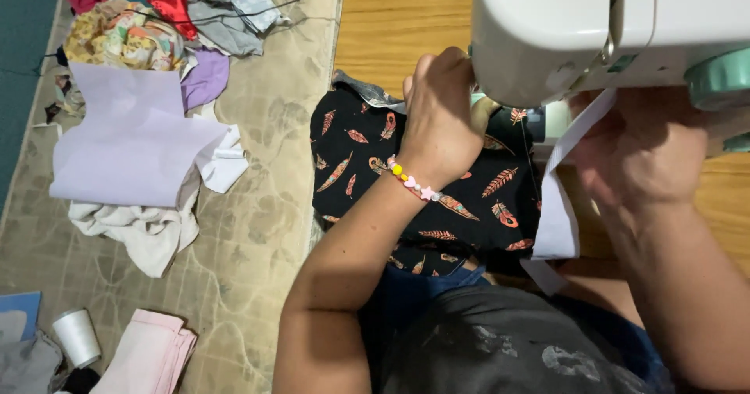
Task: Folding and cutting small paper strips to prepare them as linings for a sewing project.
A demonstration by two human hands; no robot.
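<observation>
A home sewing corner — a white sewing machine (594,26) stands on a wooden tabletop (391,19) at twelve o'clock, while fabric scraps (141,140), a thread cone (76,336) and folded pink cloth (148,355) litter the patterned rug (258,230) at nine o'clock.

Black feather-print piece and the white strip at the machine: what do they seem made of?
The black feather-print piece looks like thin woven fabric, matte, draping in soft folds under the left hand. The white strip by the right hand seems a flat fabric band or elastic, smooth-edged.

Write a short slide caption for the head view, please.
Both hands guide black feather-print fabric under a white sewing machine.
</observation>
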